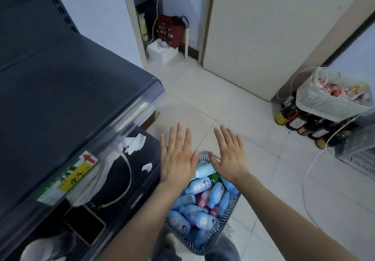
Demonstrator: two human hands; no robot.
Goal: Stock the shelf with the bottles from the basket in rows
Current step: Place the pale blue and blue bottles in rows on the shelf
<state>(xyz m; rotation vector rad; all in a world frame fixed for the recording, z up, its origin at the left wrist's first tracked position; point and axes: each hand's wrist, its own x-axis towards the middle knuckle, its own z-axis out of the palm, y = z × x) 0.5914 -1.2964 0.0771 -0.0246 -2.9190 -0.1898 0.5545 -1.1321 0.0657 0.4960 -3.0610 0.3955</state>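
A grey slatted basket (229, 206) sits on the floor at my feet, filled with several light blue bottles (199, 186) lying on their sides and a few pink ones (205, 196). My left hand (176, 157) and my right hand (230, 155) hover flat above the basket's far end, palms down, fingers spread, holding nothing. The dark shelf (67, 102) stands at the left with a bare top board and a clear front rail carrying a yellow and green price label (69, 176).
The lower shelf (113, 179) holds a phone, a white strap and paper scraps. A white basket (332, 102) rests on dark bottles (294, 120) at the right, with a white cable on the tiled floor. A door, a red bag (170, 30) and a white box stand behind.
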